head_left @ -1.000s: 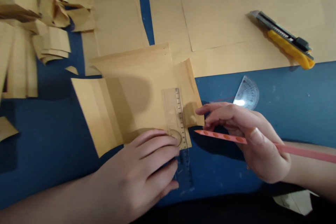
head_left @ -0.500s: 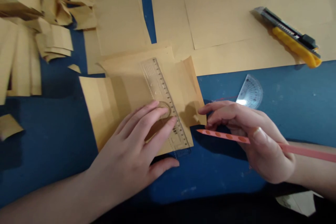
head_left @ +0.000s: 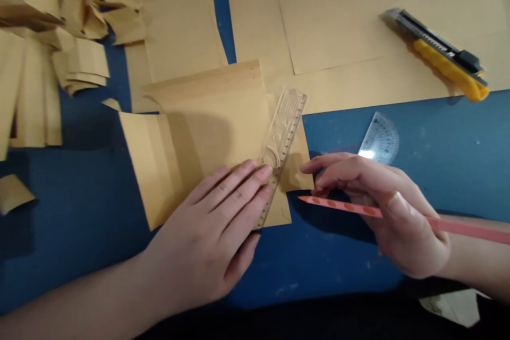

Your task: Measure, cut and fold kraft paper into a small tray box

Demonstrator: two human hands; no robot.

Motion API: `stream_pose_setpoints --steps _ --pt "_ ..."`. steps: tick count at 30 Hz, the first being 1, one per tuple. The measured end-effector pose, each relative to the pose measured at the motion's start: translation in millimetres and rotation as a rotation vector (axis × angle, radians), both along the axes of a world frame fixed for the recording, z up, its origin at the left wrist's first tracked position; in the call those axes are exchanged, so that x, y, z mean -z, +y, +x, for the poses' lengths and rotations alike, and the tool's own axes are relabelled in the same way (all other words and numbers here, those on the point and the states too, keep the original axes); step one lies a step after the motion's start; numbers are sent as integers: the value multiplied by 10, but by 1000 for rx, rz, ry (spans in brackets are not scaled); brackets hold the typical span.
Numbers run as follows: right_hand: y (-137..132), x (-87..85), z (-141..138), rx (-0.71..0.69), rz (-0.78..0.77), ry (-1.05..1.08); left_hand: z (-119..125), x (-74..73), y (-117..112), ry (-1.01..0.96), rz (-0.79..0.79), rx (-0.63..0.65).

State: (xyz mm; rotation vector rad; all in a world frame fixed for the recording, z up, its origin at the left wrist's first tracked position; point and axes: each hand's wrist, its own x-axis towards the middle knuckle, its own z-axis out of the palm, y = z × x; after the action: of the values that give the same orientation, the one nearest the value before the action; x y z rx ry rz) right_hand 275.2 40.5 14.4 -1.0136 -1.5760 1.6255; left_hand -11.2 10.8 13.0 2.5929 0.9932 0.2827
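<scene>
A: How did we hold our left grip [head_left: 217, 226]?

B: Open and nearly flat. Our forearm reached in from the lower left, palm down, and we had four fingers stretched out together, their tips on the clear ruler [head_left: 285, 122]. Our thumb sat lower, just off the near edge of the brown paper [head_left: 223, 122].

A: And the ruler itself?

B: It slanted across the right part of the creased paper, far end leaning right. The paper lay on the blue desk [head_left: 306, 271] in front of us.

A: What about our right grip [head_left: 402, 228]?

B: We had it closed around a pink pencil [head_left: 346, 206], thumb on top, point aimed left near the paper's right flap. Our forefinger curved over to that flap; we couldn't tell whether it touched.

A: Did we have anything close by?

B: A clear protractor [head_left: 380, 141] just beyond our right knuckles, and a yellow-handled cutter [head_left: 442, 56] farther off on a large sheet [head_left: 338, 16].
</scene>
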Motion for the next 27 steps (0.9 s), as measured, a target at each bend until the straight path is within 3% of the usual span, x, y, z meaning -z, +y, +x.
stream_pose_setpoints --steps 9,16,27 --pt "27 -56 -36 52 77 8 -23 53 19 -71 -10 67" --pt "63 -53 -41 -3 159 80 -77 116 8 -55 -77 109" --pt "75 -60 -40 16 149 44 -124 113 5 -70 -99 132"
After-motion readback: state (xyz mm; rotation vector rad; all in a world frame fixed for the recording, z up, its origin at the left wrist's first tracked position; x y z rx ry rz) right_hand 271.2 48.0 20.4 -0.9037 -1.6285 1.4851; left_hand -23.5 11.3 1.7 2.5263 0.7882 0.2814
